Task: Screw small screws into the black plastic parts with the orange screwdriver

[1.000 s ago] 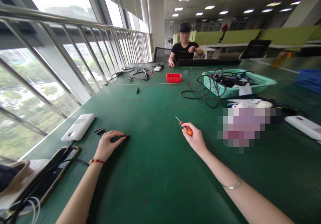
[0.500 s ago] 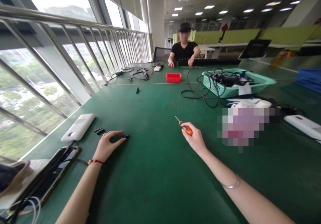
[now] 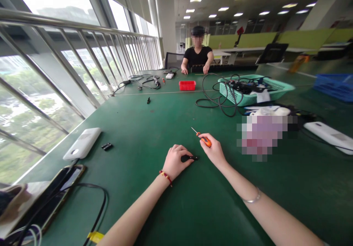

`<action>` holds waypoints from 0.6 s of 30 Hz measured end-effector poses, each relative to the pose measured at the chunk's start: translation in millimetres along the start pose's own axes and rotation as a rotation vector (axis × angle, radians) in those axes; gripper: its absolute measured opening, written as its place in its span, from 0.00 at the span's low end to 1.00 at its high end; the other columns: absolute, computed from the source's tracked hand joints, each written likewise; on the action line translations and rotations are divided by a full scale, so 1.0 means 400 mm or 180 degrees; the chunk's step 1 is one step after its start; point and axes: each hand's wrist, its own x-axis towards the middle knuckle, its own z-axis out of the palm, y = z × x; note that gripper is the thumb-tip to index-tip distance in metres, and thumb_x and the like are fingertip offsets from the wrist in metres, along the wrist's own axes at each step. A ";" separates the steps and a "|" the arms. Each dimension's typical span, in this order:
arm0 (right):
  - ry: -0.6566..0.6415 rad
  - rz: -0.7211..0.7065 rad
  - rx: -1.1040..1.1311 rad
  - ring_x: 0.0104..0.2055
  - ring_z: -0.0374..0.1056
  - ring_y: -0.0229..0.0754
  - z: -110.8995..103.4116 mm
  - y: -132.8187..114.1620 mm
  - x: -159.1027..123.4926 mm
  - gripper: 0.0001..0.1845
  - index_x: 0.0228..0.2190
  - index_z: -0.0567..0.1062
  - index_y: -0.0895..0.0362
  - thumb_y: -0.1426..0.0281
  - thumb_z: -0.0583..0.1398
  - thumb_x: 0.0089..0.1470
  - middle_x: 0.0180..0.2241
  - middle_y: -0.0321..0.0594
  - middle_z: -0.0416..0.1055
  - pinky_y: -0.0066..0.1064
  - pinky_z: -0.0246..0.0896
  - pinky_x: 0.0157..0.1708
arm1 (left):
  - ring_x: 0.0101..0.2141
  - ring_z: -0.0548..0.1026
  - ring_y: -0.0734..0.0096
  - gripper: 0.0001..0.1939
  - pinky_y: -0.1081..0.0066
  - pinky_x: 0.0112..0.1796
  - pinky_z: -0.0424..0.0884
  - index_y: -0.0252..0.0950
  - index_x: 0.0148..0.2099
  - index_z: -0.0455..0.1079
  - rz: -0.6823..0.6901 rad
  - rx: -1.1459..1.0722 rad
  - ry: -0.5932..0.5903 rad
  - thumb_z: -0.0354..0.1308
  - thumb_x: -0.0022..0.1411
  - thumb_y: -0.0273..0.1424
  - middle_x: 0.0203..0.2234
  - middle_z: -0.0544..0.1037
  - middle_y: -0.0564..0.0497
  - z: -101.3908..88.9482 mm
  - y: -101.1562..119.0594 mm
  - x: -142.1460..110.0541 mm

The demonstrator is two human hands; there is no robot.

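My left hand (image 3: 177, 161) is closed around a small black part (image 3: 189, 158) at the middle of the green table (image 3: 132, 128). The fingers cover much of that part, so its exact kind is hidden. To its right, my right hand (image 3: 213, 148) grips a screwdriver (image 3: 205, 141) by its orange and black handle. The thin metal shaft points away and to the left, clear of the black part. Two small black pieces (image 3: 107, 146) lie side by side left of my left hand. A further small black piece (image 3: 148, 100) lies farther back.
A white power bank (image 3: 82, 143) and a phone (image 3: 59, 198) with cables lie at the left. Farther back are a red bin (image 3: 187, 85) and a green basket (image 3: 256, 99) of cables. A person (image 3: 197, 54) sits at the far end. A blue crate (image 3: 333, 88) stands right.
My left hand has moved right, bringing the black part from the left side to near the screwdriver. My right hand has stayed nearly still, and the view has shifted slightly.
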 end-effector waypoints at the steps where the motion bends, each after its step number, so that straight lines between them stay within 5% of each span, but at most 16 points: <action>1: -0.0008 -0.0003 -0.0007 0.32 0.67 0.40 0.000 0.000 0.001 0.11 0.34 0.72 0.56 0.65 0.54 0.51 0.35 0.42 0.74 0.30 0.61 0.33 | 0.39 0.69 0.63 0.06 0.61 0.43 0.64 0.42 0.35 0.76 -0.0026 -0.0010 0.0036 0.62 0.52 0.34 0.33 0.75 0.50 -0.004 -0.005 -0.003; 11: 0.0041 -0.0179 0.0052 0.32 0.68 0.40 -0.006 -0.008 -0.005 0.13 0.38 0.71 0.56 0.64 0.56 0.49 0.38 0.42 0.73 0.29 0.62 0.31 | 0.40 0.70 0.63 0.12 0.62 0.43 0.64 0.42 0.42 0.73 -0.0006 -0.0017 0.0041 0.62 0.52 0.32 0.34 0.76 0.51 -0.018 -0.004 -0.014; 18: 0.0749 -0.0373 -0.0199 0.25 0.64 0.35 -0.040 -0.050 -0.018 0.13 0.38 0.69 0.56 0.63 0.56 0.52 0.32 0.41 0.71 0.28 0.60 0.26 | 0.39 0.70 0.64 0.07 0.62 0.42 0.64 0.42 0.35 0.76 -0.0067 -0.0066 0.0152 0.58 0.57 0.36 0.33 0.77 0.51 -0.019 -0.010 -0.012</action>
